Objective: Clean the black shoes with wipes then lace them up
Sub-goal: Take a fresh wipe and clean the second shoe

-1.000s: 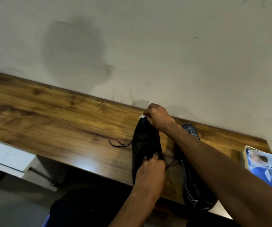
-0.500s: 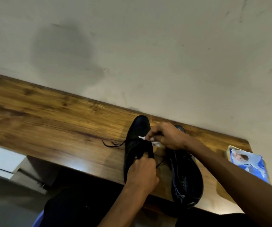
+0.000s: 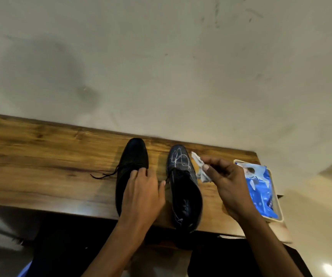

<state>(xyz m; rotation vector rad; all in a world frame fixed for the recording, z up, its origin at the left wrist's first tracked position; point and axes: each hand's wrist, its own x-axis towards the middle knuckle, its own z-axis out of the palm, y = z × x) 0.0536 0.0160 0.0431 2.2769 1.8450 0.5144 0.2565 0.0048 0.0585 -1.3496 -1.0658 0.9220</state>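
Note:
Two black shoes stand side by side on the wooden table (image 3: 41, 156), toes toward the wall. The left shoe (image 3: 134, 156) has a loose lace (image 3: 105, 174) trailing to its left. My left hand (image 3: 143, 192) rests on top of this shoe over its opening, fingers spread and relaxed. The right shoe (image 3: 183, 188) shows pale streaks on its toe. My right hand (image 3: 229, 184) pinches a crumpled white wipe (image 3: 201, 166) just to the right of that shoe's toe, apart from it.
A blue wipes packet (image 3: 261, 188) lies in a pale tray (image 3: 279, 206) at the table's right end, close behind my right hand. A plain wall runs along the table's far edge. The table's left half is bare wood.
My right hand has carried the wipe off the left shoe to the right, past the right shoe. My left hand stays on the left shoe, its fingers now loosened. The camera has tilted down.

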